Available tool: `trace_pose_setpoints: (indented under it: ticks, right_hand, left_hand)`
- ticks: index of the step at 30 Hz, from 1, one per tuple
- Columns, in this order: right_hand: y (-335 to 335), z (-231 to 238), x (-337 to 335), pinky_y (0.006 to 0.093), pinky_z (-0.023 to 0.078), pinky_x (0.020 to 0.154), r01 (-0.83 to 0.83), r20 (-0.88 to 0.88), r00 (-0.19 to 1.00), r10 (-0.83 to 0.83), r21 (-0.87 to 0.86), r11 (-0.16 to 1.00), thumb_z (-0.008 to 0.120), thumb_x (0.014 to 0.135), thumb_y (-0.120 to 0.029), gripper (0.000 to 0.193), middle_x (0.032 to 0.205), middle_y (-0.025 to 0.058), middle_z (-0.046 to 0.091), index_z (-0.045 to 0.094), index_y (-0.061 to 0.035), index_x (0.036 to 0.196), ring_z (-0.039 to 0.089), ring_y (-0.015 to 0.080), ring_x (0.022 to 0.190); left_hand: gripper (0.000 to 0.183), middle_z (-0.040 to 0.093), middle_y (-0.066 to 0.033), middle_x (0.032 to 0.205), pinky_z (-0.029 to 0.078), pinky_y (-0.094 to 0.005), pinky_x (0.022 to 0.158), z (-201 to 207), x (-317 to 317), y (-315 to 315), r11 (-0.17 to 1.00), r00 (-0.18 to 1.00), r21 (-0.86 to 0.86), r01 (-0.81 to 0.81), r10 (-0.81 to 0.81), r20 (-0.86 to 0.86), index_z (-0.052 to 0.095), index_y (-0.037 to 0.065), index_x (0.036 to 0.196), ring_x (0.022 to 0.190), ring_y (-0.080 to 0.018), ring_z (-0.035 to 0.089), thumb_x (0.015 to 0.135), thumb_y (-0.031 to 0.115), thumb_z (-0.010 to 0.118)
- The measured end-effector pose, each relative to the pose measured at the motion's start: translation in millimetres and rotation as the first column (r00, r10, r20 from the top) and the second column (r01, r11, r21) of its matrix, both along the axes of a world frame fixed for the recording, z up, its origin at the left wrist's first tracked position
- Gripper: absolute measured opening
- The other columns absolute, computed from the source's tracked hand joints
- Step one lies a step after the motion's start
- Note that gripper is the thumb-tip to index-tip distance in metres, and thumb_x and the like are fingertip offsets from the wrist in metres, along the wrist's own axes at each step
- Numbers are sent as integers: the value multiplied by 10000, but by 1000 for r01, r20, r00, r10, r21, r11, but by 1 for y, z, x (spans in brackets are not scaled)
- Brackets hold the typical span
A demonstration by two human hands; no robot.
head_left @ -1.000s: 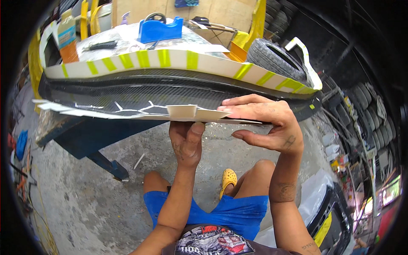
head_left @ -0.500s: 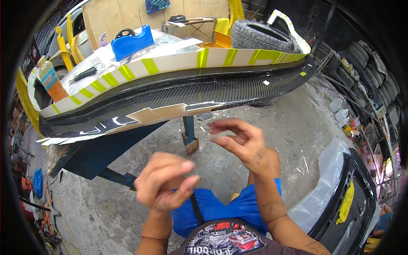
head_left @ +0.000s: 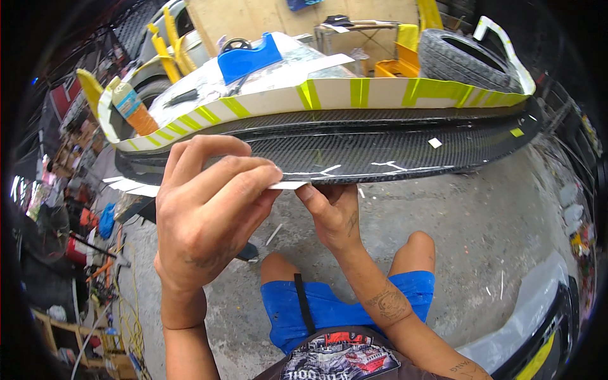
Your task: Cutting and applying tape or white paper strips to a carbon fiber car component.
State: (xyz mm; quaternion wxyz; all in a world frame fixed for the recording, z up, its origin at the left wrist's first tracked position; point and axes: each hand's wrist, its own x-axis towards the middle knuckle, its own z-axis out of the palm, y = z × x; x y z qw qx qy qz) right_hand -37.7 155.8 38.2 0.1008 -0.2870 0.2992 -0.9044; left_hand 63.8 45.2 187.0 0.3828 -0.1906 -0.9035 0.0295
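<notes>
A long, curved carbon-fibre panel (head_left: 373,149) with a glossy black weave stretches across the view. Along its far side stands a white card border (head_left: 329,95) fixed with yellow-green tape strips. At the near edge, my left hand (head_left: 212,209) is closed, fingertips pinching a white card piece (head_left: 290,185) against the panel. My right hand (head_left: 334,215) has its thumb at the right end of that card, its other fingers hidden under the panel's edge. More white card flaps (head_left: 136,187) stick out at the panel's left end. White marks run along the near rim.
Behind the border are a bottle of orange liquid (head_left: 134,106), a blue tape dispenser (head_left: 251,58) and a tyre (head_left: 465,62). Paper scraps (head_left: 274,234) lie on the concrete floor. At lower right rests a black panel (head_left: 557,329) beside plastic sheeting (head_left: 522,313).
Both hands have moved up from in front of my body to the panel's near edge, where they now grip a card piece. The view has shifted, so the panel sits farther right.
</notes>
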Motion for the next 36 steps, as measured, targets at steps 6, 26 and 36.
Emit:
trace_pose_setpoints:
  ticks: [6,26,36]
  right_hand:
    - [4,-5,-7,325,536,960,-42,-26,999,45,122,992,780,845,-36,386,1165,92,660,622,21,1193,652,168,1079]
    - [-27,-40,-7,402,482,1012,326,-427,857,-289,14,945,692,867,-163,570,1275,146,570,441,44,1335,587,243,1153]
    - [-35,-44,-12,344,534,855,590,-638,576,-511,-108,800,679,812,-137,306,1065,74,698,676,1,1086,659,190,955]
  left_hand:
    - [364,782,-55,899,531,-400,857,-3,3,17,994,994,-41,-103,105,30,754,62,885,962,-285,692,530,40,831]
    - [278,784,-13,898,523,-434,903,3,-11,38,949,944,-154,-274,296,145,791,116,910,918,-239,705,658,168,894]
    - [252,792,-18,882,539,-414,848,3,-12,47,931,920,-128,-342,360,157,800,109,910,929,-241,715,683,181,881]
